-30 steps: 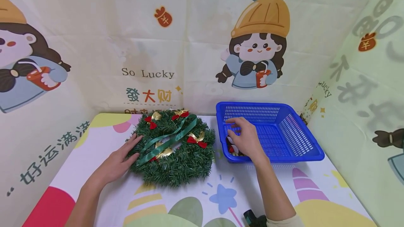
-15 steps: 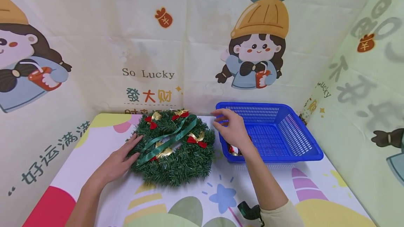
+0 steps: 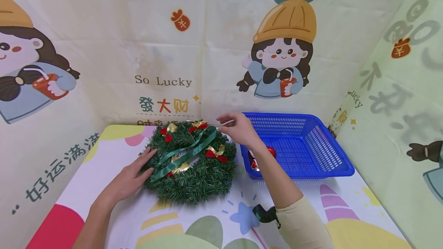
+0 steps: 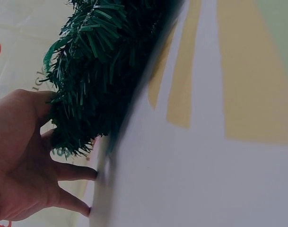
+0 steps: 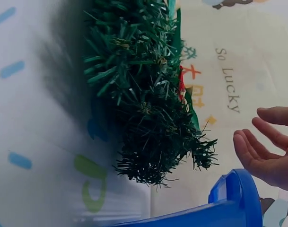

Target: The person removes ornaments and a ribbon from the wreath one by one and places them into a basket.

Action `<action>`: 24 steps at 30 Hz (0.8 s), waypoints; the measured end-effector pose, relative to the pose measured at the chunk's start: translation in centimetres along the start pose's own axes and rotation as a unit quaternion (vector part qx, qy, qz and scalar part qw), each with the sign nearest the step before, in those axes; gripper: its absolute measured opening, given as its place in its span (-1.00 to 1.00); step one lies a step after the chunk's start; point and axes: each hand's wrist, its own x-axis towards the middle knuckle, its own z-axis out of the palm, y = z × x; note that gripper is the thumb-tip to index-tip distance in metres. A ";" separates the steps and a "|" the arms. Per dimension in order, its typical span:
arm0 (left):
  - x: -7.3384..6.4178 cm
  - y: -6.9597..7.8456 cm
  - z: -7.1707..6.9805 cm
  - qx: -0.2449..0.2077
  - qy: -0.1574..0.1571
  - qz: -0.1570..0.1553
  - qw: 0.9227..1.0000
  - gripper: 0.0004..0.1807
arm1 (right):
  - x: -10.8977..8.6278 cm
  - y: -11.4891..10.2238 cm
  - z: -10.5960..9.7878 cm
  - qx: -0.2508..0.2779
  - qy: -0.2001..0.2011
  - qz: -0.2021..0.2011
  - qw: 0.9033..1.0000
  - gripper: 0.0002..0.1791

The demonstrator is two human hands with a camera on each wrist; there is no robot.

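A green tinsel wreath (image 3: 204, 179) with small red and gold bows lies flat on the table. A loose green ribbon (image 3: 200, 147) loops across its middle. My left hand (image 3: 130, 177) rests against the wreath's left side with the fingers spread; in the left wrist view the thumb touches the needles (image 4: 87, 85) and two fingertips reach the tabletop. Above the upper right edge of the wreath hangs my right hand (image 3: 238, 129), just left of the basket. Its fingers are loosely bent, and the right wrist view shows nothing between the fingers (image 5: 250, 146) and the thumb.
A blue plastic basket (image 3: 325, 172) stands right of the wreath, with red and white ornaments (image 3: 253, 162) in its left end. A dark camera mount (image 3: 264, 214) hangs below the right forearm. Printed cloth walls (image 3: 221, 60) close in the table at the back and sides.
My right hand has moved left and up, out from over the basket to the wreath's upper right edge, uncovering a red ornament. The left hand and the wreath stay where they were.
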 end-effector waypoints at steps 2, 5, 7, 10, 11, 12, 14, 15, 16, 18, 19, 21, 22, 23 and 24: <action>0.0 0.0 0.0 0.000 0.000 -0.001 1.000 -0.32 | 0.6 -0.2 0.0 0.005 -0.016 0.011 1.000 -0.65; 0.0 0.0 0.1 0.000 0.000 -0.001 1.000 -0.32 | 1.3 -0.3 0.1 0.003 -0.039 0.027 0.999 -0.63; 0.0 0.0 0.0 0.000 -0.001 -0.001 1.000 -0.32 | 1.7 -0.3 0.2 0.004 -0.052 0.039 0.998 -0.63; -0.1 0.1 0.0 0.000 -0.001 0.001 1.000 -0.32 | 2.2 -0.3 0.4 0.001 -0.063 0.056 0.996 -0.62; -0.1 0.1 0.0 0.000 0.000 0.001 1.000 -0.32 | 2.4 -0.3 0.5 -0.001 -0.066 0.061 0.996 -0.63; -0.1 0.1 0.0 0.000 0.001 0.001 1.000 -0.32 | 2.6 -0.3 0.6 -0.005 -0.068 0.066 0.995 -0.63; -0.2 0.2 -0.1 -0.002 0.003 0.002 1.000 -0.32 | 3.0 -0.3 0.8 -0.014 -0.071 0.076 0.994 -0.63; -0.2 0.2 -0.1 -0.002 0.004 0.002 1.000 -0.32 | 3.3 -0.2 0.9 -0.015 -0.074 0.081 0.994 -0.63; -0.2 0.2 -0.1 -0.002 0.004 0.002 1.000 -0.32 | 3.5 -0.1 1.1 -0.018 -0.076 0.085 0.993 -0.63; -0.2 0.2 -0.1 -0.003 0.006 0.002 1.000 -0.32 | 3.9 0.1 1.4 -0.020 -0.081 0.092 0.992 -0.61; -0.2 0.1 -0.1 -0.003 0.006 0.002 1.000 -0.32 | 4.2 0.2 1.5 -0.019 -0.083 0.095 0.992 -0.61; -0.2 0.1 0.0 -0.004 0.005 0.003 1.000 -0.32 | 4.5 0.3 1.8 -0.016 -0.089 0.101 0.991 -0.59; -0.2 0.1 0.0 -0.004 0.004 0.002 1.000 -0.32 | 4.6 0.4 1.9 -0.017 -0.092 0.103 0.990 -0.58; -0.2 0.1 0.0 -0.005 0.004 0.002 1.000 -0.32 | 4.8 0.6 2.0 -0.018 -0.094 0.105 0.990 -0.57; -0.1 0.1 0.0 -0.005 0.004 0.002 1.000 -0.32 | 4.9 0.7 2.2 -0.019 -0.097 0.107 0.989 -0.57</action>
